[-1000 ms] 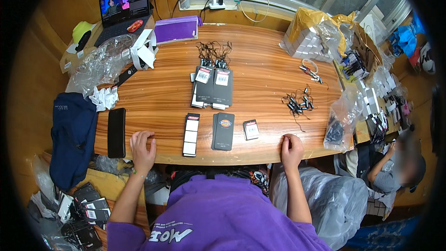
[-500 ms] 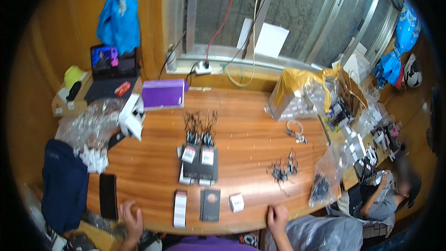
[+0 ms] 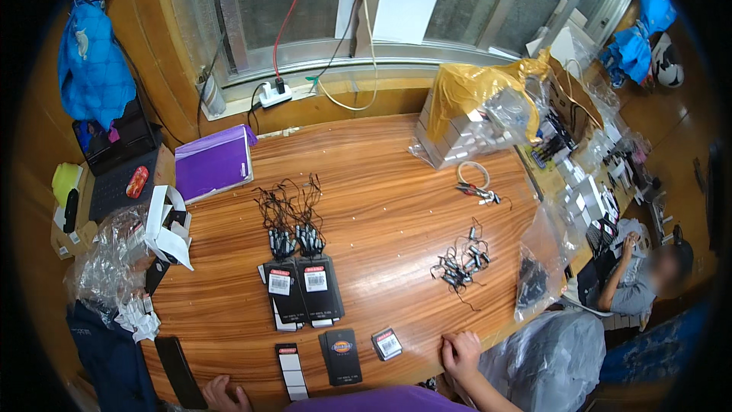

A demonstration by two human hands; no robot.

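Black tags (image 3: 342, 367), left hand (image 3: 224, 394) — now lower in view

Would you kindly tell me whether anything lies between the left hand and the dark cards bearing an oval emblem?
Yes, the narrow strip with white panels lies on the tabletop between the left hand and the dark cards.
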